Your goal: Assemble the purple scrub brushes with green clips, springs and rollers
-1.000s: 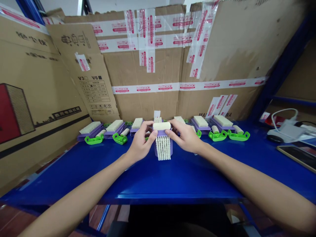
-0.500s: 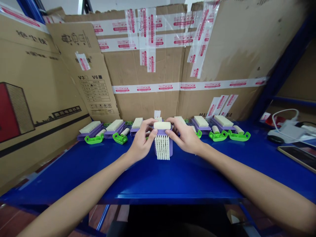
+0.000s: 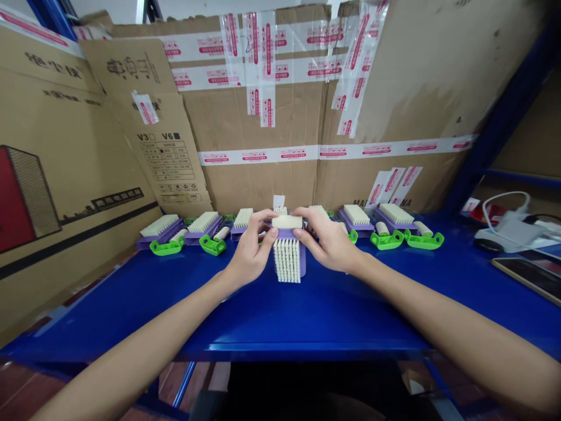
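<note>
At the middle of the blue table, a purple brush with cream bristles (image 3: 288, 261) is held between both hands, its bristles facing me. A cream roller (image 3: 287, 222) lies across its upper end. My left hand (image 3: 254, 245) is closed on the left side, thumb and fingers pinching by the roller's end. On the opposite side my right hand (image 3: 326, 241) grips in the same way, thumb on the purple edge. Whether the roller is seated in the brush is hidden by the fingers. Behind the hands, another brush is partly covered.
More purple brushes (image 3: 204, 222) line the back of the blue table (image 3: 307, 327), with green curved pieces (image 3: 213, 245) and small rollers (image 3: 222, 234) before them. Taped cardboard (image 3: 263, 175) walls the back and left. A phone (image 3: 528, 278) and a white power strip (image 3: 508, 231) lie at right.
Both hands keep their hold on the brush and roller. The roller's right end sits very slightly lower; the view has shifted a little.
</note>
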`<control>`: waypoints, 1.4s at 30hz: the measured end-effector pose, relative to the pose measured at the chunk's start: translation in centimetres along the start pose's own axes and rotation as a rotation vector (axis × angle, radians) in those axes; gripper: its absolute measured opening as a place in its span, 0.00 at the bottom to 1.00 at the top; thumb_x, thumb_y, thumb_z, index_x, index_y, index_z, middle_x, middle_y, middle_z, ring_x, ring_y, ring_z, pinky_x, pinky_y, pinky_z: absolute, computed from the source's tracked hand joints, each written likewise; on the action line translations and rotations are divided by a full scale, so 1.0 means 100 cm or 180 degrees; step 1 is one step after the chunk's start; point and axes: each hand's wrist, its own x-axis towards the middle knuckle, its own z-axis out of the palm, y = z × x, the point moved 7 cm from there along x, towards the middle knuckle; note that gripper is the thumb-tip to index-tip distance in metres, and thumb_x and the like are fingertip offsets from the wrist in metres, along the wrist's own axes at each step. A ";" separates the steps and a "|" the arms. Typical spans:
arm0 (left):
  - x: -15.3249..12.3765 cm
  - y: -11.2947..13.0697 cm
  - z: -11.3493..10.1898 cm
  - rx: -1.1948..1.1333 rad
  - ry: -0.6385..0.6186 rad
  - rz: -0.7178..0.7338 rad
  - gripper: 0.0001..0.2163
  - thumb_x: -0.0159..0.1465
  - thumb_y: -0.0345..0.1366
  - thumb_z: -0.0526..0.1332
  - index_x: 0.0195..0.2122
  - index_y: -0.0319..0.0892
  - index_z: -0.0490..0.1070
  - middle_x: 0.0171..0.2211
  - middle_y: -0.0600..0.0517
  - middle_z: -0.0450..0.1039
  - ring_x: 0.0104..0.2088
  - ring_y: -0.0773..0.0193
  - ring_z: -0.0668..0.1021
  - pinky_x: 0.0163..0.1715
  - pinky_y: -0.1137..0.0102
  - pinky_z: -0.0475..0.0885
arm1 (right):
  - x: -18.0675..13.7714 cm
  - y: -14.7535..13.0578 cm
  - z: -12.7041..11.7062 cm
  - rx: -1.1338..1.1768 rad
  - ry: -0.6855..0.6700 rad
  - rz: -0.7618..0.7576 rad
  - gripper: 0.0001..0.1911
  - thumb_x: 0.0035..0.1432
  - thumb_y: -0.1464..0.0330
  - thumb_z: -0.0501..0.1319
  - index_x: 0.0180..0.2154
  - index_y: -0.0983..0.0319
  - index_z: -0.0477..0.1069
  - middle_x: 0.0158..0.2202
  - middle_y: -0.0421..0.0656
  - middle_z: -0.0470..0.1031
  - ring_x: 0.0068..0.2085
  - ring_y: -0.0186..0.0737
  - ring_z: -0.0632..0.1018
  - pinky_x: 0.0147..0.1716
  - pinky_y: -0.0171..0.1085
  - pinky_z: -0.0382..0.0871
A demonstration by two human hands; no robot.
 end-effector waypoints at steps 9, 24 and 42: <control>0.001 0.002 0.000 0.0059 -0.0059 -0.0109 0.13 0.80 0.42 0.56 0.63 0.49 0.67 0.58 0.45 0.73 0.49 0.59 0.79 0.47 0.63 0.79 | 0.000 0.004 0.000 0.0041 -0.0116 0.0195 0.18 0.78 0.57 0.55 0.60 0.61 0.67 0.44 0.47 0.79 0.37 0.42 0.77 0.37 0.42 0.71; 0.001 0.004 0.001 0.0101 -0.0026 -0.0085 0.13 0.80 0.43 0.57 0.63 0.49 0.67 0.58 0.45 0.73 0.48 0.59 0.79 0.46 0.64 0.79 | 0.000 0.004 0.000 0.0032 -0.0130 0.0174 0.18 0.79 0.57 0.55 0.60 0.61 0.65 0.44 0.47 0.78 0.37 0.42 0.76 0.38 0.41 0.71; 0.004 0.003 -0.001 0.0064 0.0016 -0.0180 0.12 0.79 0.43 0.58 0.61 0.50 0.69 0.57 0.46 0.75 0.49 0.59 0.79 0.46 0.63 0.79 | -0.001 0.006 0.002 -0.0026 -0.0226 0.0256 0.22 0.79 0.56 0.54 0.65 0.60 0.61 0.42 0.46 0.79 0.36 0.43 0.78 0.35 0.41 0.71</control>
